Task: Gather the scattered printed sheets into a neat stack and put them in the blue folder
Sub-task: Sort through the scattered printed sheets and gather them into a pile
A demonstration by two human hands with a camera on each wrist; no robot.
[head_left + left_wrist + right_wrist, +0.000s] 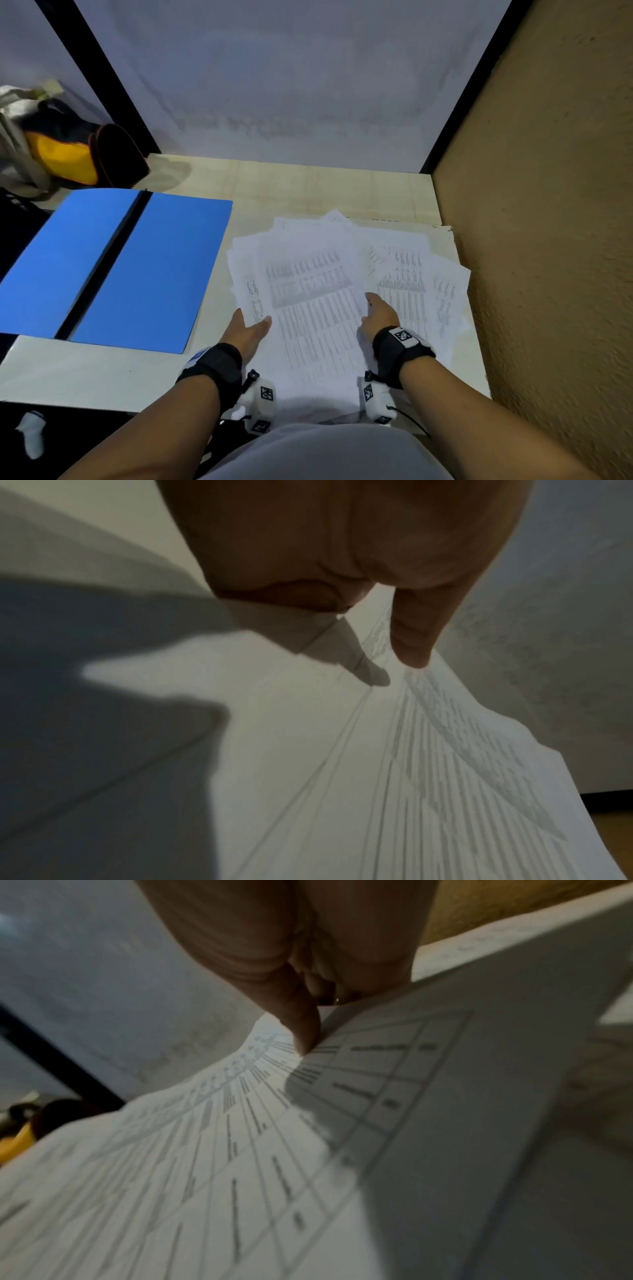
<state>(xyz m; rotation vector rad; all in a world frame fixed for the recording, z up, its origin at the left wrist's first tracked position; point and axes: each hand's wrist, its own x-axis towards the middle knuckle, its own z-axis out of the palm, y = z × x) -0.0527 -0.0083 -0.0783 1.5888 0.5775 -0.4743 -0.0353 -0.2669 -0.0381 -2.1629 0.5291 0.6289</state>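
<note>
Our left hand [251, 329] and right hand [378, 313] each pinch the fanned white printed sheets [315, 308] beside the open blue folder [154, 274].

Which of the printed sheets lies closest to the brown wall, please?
The rightmost sheet, right of the right hand, fanned out past the rest; every other sheet lies farther towards the blue folder.

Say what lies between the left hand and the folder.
Bare table only, head view; the left hand holds the sheets, apart from the folder.
</note>
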